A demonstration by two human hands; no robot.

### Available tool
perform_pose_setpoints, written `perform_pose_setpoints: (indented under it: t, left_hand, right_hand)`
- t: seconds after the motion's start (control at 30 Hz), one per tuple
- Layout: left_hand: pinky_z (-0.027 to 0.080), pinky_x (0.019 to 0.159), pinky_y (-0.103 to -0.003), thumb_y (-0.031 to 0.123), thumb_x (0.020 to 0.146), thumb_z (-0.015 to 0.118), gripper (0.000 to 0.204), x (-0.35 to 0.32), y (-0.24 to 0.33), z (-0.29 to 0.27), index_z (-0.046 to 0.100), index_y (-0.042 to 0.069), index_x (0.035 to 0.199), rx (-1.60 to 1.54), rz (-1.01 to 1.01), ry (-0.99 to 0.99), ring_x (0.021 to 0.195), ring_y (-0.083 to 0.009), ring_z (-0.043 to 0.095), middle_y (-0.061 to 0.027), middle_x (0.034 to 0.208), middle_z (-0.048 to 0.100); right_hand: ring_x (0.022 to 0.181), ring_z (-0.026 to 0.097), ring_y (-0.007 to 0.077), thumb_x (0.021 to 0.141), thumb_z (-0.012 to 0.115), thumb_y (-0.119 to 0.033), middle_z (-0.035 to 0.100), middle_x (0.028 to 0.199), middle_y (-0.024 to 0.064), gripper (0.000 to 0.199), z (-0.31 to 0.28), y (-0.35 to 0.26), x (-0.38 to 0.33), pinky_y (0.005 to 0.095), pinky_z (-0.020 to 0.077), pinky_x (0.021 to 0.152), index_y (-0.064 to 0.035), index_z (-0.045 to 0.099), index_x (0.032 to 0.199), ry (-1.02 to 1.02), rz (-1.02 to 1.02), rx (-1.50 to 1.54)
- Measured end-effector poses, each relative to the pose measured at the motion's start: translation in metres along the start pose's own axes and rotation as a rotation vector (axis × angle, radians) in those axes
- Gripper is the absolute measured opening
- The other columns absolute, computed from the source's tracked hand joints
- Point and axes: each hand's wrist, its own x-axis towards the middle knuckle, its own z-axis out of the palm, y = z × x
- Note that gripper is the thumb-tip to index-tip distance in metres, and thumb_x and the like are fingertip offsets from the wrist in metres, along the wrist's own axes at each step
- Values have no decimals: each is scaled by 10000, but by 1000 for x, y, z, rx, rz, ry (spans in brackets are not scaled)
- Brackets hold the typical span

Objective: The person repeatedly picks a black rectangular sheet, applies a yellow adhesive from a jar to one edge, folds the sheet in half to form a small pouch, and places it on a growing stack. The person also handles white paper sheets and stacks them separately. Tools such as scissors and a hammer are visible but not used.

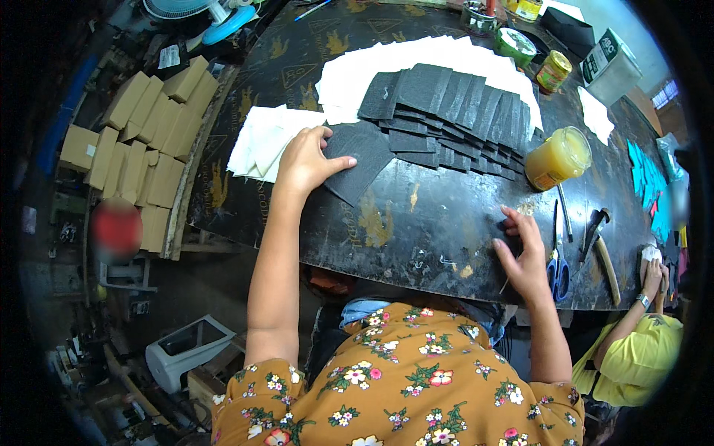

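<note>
My left hand (309, 156) has its thumb on top of a dark grey-black sheet piece (361, 160) and its curled fingers at the piece's left edge. Under and beside that hand lie white sheets (256, 141). Just beyond the piece, overlapping rows of similar dark pieces (446, 97) rest partly on a fan of white sheets (346, 78). My right hand (526, 256) is over the table's near edge, fingers apart and slightly bent, holding nothing that I can see. Blue-handled scissors (559, 275) lie right beside it. Farther off stands a jar of yellowish paste (558, 157).
A hammer (606, 260) and a thin rod (565, 212) lie right of the scissors. Jars and tins (515, 48) stand at the back right, near a white container (611, 67). Brown boxes (141, 134) fill the left side. A co-worker in yellow (639, 357) works at far right.
</note>
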Motion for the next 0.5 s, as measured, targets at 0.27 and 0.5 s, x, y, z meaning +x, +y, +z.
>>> perform_pose_setpoints:
  t: [0.27,0.5]
  left_hand:
    - [586,902,-443,316,702,1006,644,-25,16,22,759,5,1210,7,96,39,993,-337,734,-162,1017,755]
    - [556,797,-353,109,909,839,265,-33,17,7,727,-29,1106,-407,94,36,905,-181,700,-119,950,758]
  right_hand:
    - [1249,611,372,782,944,-435,664,1316,145,581,-113,-16,70,481,464,1088,-103,777,1229,508,-346,-709]
    - [1444,535,351,725,929,-612,636,1527,118,575,-127,-15,111,574,407,1151,-157,887,1074,262,-181,-892]
